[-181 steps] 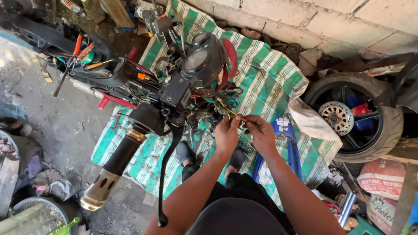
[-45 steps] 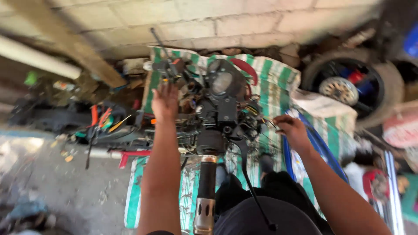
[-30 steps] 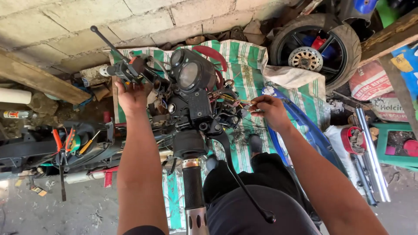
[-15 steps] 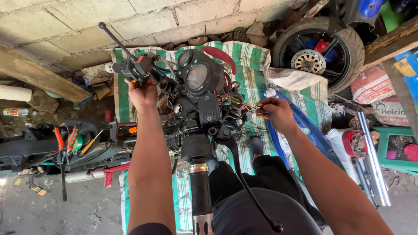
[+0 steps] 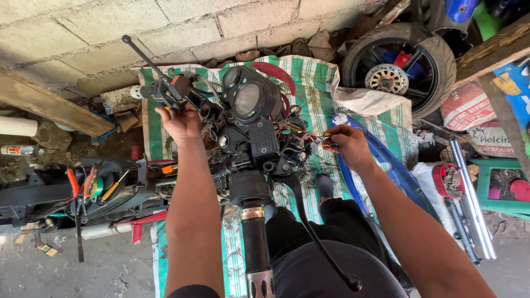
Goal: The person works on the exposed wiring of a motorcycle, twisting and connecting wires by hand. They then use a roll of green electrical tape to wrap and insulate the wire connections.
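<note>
The left hand (image 5: pixel 181 122) grips the far switch housing (image 5: pixel 168 91) of a motorcycle handlebar assembly (image 5: pixel 248 143) standing on end over a green-striped cloth (image 5: pixel 317 77). The right hand (image 5: pixel 345 144) pinches thin loose wires (image 5: pixel 303 135) beside the speedometer (image 5: pixel 248 98), fingertips closed on them.

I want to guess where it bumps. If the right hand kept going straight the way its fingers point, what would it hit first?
Probably the tangle of coloured wires its fingertips already pinch, then the black motorcycle handlebar assembly. The right hand points left; depth is unclear.

Motorcycle repair workshop, spare wheel (image 5: pixel 398 70), scattered hand tools (image 5: pixel 83 185), block wall (image 5: pixel 165 27)
</note>
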